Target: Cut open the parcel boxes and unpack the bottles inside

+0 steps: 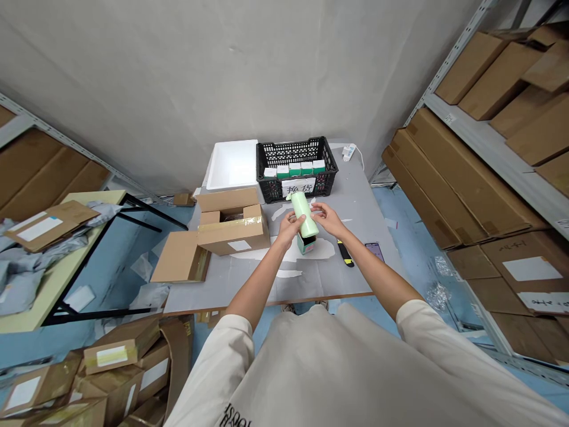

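Pale green cylinder [304, 213] is tilted, top end leaning away from person, held above mid-area of grey work table [331, 284]. L hand [290, 228] curls round its near side, fingers closed on surface. R hand [326, 218] presses on opposite side, fingers wrapped part-way round. Both hands holding, neither wide. Lower end of cylinder meets top of small green-and-white carton [306, 244], just below hands and close above table centre. Whether cylinder is inside carton: cannot tell, view blocked by hands. Rel. to table: black plastic crate [288, 152] stands at far edge, holding row of green-and-white cartons [294, 171], w/ paper sign [299, 187] in Chinese characters on its front. White foam box [232, 165] sits at far-left corner, touching crate. Open brown cardboard carton [233, 228] is on left side, flaps up. Yellow-and-black utility knife [345, 253] and smartphone [374, 251] lie toward right edge, well apart from L hand, near R hand. White power adapter [349, 152] at far-right corner, w/ cable. Off table: steel shelves [448, 118] to right, loaded w/ flat brown cartons [471, 178]. Pale folding table [66, 198] to left, w/ grey mailers [26, 279]. Taped cartons [120, 362] heaped on floor, near-left of table.
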### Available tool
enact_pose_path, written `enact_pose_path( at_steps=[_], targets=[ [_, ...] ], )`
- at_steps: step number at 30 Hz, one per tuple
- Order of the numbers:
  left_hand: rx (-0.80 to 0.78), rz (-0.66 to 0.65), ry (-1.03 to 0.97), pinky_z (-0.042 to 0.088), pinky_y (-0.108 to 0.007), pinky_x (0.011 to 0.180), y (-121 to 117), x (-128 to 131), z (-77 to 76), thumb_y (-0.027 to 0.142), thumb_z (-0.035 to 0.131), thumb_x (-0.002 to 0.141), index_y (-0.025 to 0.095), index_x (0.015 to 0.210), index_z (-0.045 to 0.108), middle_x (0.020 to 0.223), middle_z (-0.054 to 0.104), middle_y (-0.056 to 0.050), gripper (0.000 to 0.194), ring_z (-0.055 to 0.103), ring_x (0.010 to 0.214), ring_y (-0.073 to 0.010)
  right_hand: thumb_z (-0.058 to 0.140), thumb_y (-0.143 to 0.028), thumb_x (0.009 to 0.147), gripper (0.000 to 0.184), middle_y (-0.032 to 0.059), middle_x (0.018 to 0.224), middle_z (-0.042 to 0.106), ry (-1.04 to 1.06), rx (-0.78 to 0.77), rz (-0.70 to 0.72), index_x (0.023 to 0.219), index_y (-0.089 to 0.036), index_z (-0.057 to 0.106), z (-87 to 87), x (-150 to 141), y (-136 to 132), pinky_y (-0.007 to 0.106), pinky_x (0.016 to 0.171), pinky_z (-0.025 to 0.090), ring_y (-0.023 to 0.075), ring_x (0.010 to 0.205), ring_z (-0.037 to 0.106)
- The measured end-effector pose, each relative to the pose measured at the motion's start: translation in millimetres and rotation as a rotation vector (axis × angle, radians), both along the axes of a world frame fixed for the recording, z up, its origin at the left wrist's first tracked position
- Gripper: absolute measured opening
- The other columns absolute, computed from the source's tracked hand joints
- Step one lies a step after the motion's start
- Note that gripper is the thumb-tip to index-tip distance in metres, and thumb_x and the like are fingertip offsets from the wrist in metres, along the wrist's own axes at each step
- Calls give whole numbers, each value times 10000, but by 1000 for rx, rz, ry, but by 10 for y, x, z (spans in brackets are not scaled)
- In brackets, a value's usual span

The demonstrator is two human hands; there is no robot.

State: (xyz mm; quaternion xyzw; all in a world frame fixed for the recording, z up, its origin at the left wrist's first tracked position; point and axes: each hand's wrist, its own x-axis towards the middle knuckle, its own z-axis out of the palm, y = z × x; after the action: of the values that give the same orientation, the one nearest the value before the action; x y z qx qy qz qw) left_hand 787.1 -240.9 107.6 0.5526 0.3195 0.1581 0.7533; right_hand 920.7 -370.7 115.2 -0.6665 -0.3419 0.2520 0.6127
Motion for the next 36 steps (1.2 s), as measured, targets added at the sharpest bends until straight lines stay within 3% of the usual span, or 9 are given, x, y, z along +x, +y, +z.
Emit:
enact_pose_path(
  at_steps=[5, 11, 15, 21, 25, 31, 36],
  targets=[
    [222, -63, -160, 557, -439, 1003, -64, 6, -64, 486, 922, 676, 164, 1343, 560, 1288, 688, -159, 825, 685, 1129, -277, 744, -574, 827, 687, 121, 1284, 668, -70, -22, -60, 1409, -251, 575, 186, -26, 58, 422, 969, 540, 261, 1109, 633],
    [457, -36, -103, 527, -430, 1036, -150, -11, -213, 266, 847, 715, 195, 1403, 504, 1367, 605, -138, 772, 640, 1199, -270, 794, -483, 794, 743, 110, 1374, 604, -285, -66, -24, 1469, -271, 568, 421, -105, 31, 435, 1006, 504, 281, 1125, 615],
    [544, -46, -105, 512, -423, 1049, -161, -31, -203, 199, 817, 705, 209, 1375, 541, 1398, 562, -127, 724, 636, 1183, -266, 816, -456, 768, 726, 108, 1303, 623, -370, -88, -37, 1434, -260, 604, 439, -117, 6, 427, 977, 512, 278, 1082, 622],
    [653, -111, -78, 469, -443, 1096, -129, -78, -139, 205, 794, 748, 245, 1440, 521, 1408, 560, -123, 745, 605, 1228, -290, 797, -464, 766, 508, 80, 1133, 700, -390, -92, -143, 1210, -238, 700, 443, -67, 0, 389, 873, 533, 250, 942, 634],
    [808, -131, 19, 399, -492, 1142, -54, -185, -214, 200, 809, 735, 225, 1455, 484, 1423, 543, -151, 790, 531, 1329, -338, 769, -520, 777, 482, 60, 1029, 704, -348, -90, -248, 1153, -227, 701, 432, -2, -45, 361, 831, 531, 232, 887, 622],
    [886, -168, 343, 479, -414, 941, -48, -339, -459, 311, 808, 779, 227, 1240, 535, 1219, 591, -113, 542, 611, 1126, -304, 758, -544, 769, 485, 40, 959, 687, -333, -91, -285, 1122, -217, 699, 384, 48, -69, 338, 787, 522, 215, 841, 610],
    [835, -241, 464, 443, -315, 791, -65, -384, -554, 289, 695, 875, 240, 1230, 482, 1050, 642, -52, 417, 644, 920, -226, 764, -532, 762, 477, 43, 976, 694, -294, -83, -272, 1114, -216, 696, 271, 31, -51, 333, 795, 525, 214, 854, 617]
  ],
)
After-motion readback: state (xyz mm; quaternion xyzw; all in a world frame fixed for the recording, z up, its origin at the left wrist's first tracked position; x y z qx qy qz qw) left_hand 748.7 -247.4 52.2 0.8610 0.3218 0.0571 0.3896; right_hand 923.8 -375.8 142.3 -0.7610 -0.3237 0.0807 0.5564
